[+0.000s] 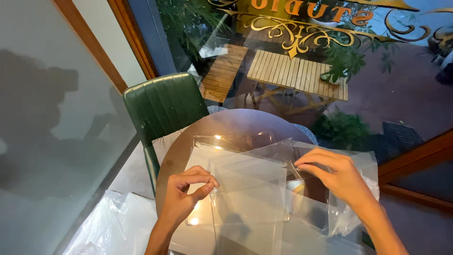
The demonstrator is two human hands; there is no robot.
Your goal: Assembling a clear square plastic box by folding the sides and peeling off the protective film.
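- Nearest, bottom left: crumpled white plastic bag (111, 229) lying beside and below the round tabletop (177, 153); it looks to rest on the floor, cannot tell for sure
- left hand (185, 196) over the near left part of the tabletop; thumb and forefinger pinched shut on the left edge of a clear plastic sleeve (250, 203); other fingers curled in
- the sleeve lies flat across the tabletop between both hands, on top of other overlapping clear sheets; edges hard to tell apart, glare spots on them
- right hand (340, 177) at the right, fingers bent, fingertips (302, 166) closed on the sleeve's upper right corner; grip is a light pinch
- loose clear plastic bag (358, 208) bunched under and beside the right hand, hanging over the tabletop's right edge
- farther back: one more clear rectangular sleeve (236, 140) flat on the tabletop, just beyond the held one, partly covered by it
- green padded chair (163, 106) touching the tabletop's far left rim
- beyond: window glass with gold ornament; through it, wooden slat tables (297, 73) and green plants (342, 127)
- left: frosted pane (52, 118) in a wood frame
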